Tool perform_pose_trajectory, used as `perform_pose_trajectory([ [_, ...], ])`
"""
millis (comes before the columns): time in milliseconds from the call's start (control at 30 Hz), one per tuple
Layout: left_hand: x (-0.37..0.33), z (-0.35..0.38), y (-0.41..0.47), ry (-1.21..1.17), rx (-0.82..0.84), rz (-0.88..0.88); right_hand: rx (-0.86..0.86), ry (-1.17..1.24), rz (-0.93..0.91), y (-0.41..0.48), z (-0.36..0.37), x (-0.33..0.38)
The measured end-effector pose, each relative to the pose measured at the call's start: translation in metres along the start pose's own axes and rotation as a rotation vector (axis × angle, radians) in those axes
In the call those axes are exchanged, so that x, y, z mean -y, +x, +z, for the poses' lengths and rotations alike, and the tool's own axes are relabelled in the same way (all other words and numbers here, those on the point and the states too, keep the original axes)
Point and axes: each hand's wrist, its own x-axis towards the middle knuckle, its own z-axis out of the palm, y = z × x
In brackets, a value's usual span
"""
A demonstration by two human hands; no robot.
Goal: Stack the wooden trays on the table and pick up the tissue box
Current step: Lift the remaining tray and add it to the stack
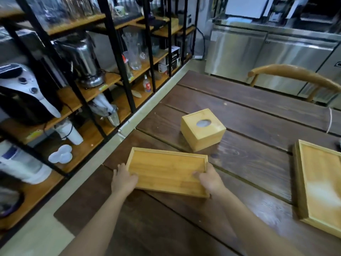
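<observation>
A small light wooden tray (167, 169) lies near the left edge of the dark wooden table (249, 115). My left hand (124, 179) grips its near left corner, thumb over the rim. My right hand (209, 179) holds its near right end, thumb inside the tray. Just beyond the tray sits a square wooden tissue box (203, 129) with an oval hole on top, untouched. A larger wooden tray (321, 183) rests at the right edge of the view, partly cut off.
A black metal rack with wooden shelves (88, 89) runs along the left, packed with appliances, glasses and bottles. A curved wooden chair back (293, 72) stands behind the table. Steel cabinets (258, 50) line the back wall. A white cord (330, 121) lies on the table's right.
</observation>
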Motion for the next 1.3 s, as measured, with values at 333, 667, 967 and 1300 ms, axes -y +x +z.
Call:
perform_pose_trajectory([
  [333, -0.009, -0.025, 0.004, -0.487, 0.011, -0.075, -0.136, 0.099, 0.100, 0.009, 0.007, -0.004],
  [667, -0.062, -0.085, -0.017, -0.488, 0.211, 0.474, -0.273, -0.265, -0.241, 0.002, -0.033, 0.017],
  [967, -0.140, -0.085, -0.059, -0.920, 0.453, 0.626, -0.363, 0.080, -0.442, -0.034, -0.098, 0.003],
  [1300, -0.188, 0.094, -0.150, -0.269, 0.578, 0.696, -0.788, 0.222, -0.207, -0.059, -0.169, -0.076],
])
